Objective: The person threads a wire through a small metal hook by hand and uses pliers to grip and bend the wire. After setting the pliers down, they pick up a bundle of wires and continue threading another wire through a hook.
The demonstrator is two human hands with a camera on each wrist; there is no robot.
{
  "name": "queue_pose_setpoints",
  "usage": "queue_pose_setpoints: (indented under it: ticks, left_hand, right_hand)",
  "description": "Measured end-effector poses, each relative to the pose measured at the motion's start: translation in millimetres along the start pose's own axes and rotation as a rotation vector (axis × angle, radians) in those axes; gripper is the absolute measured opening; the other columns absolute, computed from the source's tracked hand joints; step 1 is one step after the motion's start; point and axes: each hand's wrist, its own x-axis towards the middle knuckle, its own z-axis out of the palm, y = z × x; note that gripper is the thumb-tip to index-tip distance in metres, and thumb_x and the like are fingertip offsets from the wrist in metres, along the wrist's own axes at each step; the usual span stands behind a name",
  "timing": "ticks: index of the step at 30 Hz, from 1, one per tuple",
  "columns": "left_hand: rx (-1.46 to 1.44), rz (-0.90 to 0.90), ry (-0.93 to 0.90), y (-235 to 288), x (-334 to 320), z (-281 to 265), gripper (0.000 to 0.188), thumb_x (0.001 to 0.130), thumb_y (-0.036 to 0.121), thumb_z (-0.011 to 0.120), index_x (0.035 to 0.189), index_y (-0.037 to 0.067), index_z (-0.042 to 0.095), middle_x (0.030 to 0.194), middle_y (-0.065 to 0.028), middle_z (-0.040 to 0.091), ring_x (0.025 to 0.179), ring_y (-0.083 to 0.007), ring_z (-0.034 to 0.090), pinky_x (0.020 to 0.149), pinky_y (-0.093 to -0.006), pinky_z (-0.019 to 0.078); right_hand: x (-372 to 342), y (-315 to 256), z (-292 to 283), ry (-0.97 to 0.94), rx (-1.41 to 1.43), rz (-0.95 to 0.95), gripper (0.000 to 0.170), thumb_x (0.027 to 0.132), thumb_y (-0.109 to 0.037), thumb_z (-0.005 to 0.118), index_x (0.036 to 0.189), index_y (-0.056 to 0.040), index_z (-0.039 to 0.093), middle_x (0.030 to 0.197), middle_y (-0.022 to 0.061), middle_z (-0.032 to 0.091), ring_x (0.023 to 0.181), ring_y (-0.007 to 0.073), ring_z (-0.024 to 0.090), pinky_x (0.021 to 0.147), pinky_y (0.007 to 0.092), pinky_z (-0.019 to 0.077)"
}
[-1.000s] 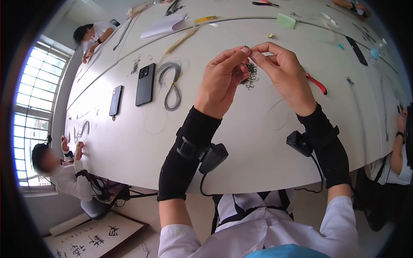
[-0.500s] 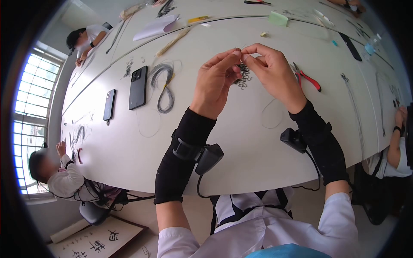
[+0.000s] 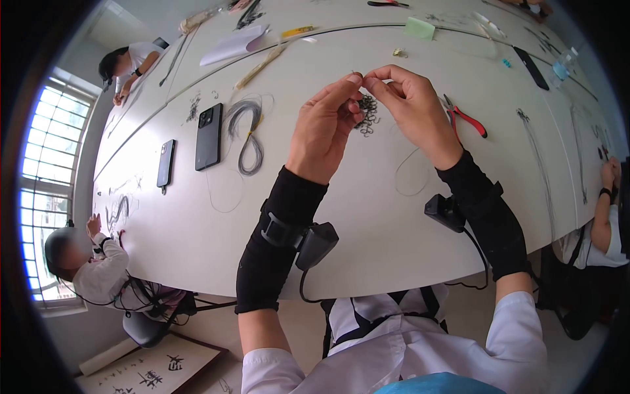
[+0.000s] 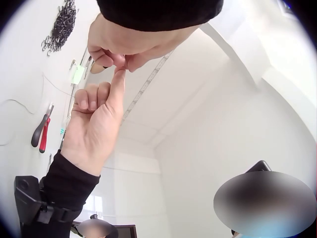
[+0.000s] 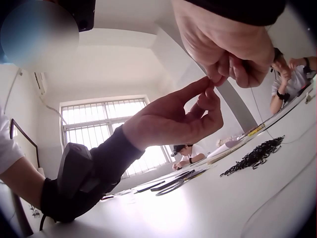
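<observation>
My left hand and right hand meet at their fingertips above the table in the head view. Between left thumb and index finger I pinch a tiny hook, mostly hidden; a sliver shows above the fingertips. The right thumb and index finger pinch thin clear line right beside it; the line trails down from the hand in the right wrist view. Behind the hands lies a pile of small dark fish hooks, also seen in the left wrist view. A loose loop of line lies on the table below the right hand.
Red-handled pliers lie right of the hooks. To the left are a grey line coil, a large black phone and a smaller phone. A bottle stands far right. Other people sit around the table.
The head view has shifted slightly, so the table and hands appear a little further left. Both hands keep their fingertip pinch; the fingertips have drawn slightly apart.
</observation>
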Motion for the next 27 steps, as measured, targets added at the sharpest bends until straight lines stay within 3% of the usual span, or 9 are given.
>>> queue_pose_setpoints:
  ticks: [11,23,26,27]
  left_hand:
    - [0.029,0.027,-0.034,-2.9,3.7,-6.8,0.015,0.098,0.014,0.064,0.104,0.001,0.067,0.084,0.0018,0.058,0.074,-0.0079,0.053,0.072,-0.0249,0.0474]
    - [0.037,0.03,-0.072,5.8,2.9,-4.7,0.013,0.096,0.014,0.066,0.098,0.002,0.066,0.079,0.0007,0.055,0.073,-0.0096,0.054,0.07,-0.0264,0.0466]
    - [0.02,0.026,-0.07,7.5,0.9,-1.5,0.012,0.096,0.013,0.065,0.098,0.002,0.065,0.079,0.0,0.055,0.073,-0.0103,0.054,0.07,-0.0268,0.0465]
    - [0.018,0.027,-0.066,7.9,0.2,-0.7,0.012,0.096,0.013,0.065,0.098,0.002,0.065,0.079,-0.0002,0.055,0.072,-0.0105,0.053,0.07,-0.0269,0.0465]
  right_hand:
    - [0.1,6.5,4.8,-0.021,0.019,-0.031,0.026,0.098,-0.027,0.064,0.101,-0.0015,0.068,0.063,-0.0007,0.057,0.056,0.006,0.044,0.054,0.0252,0.0371]
    - [-1.8,-15.8,-10.4,-0.143,-0.152,0.016,0.022,0.094,-0.023,0.067,0.099,-0.002,0.072,0.068,0.0026,0.064,0.06,0.0091,0.055,0.059,0.0259,0.0453]
    - [-4.6,-21.1,-8.9,-0.164,-0.17,0.031,0.021,0.098,-0.021,0.065,0.102,-0.0014,0.071,0.071,-0.0045,0.058,0.066,0.0034,0.048,0.061,0.0221,0.0393]
    - [-4.4,-20.1,-9.4,-0.167,-0.174,0.024,0.022,0.097,-0.021,0.065,0.103,-0.0016,0.071,0.072,-0.0017,0.061,0.065,0.0057,0.052,0.061,0.0235,0.0423]
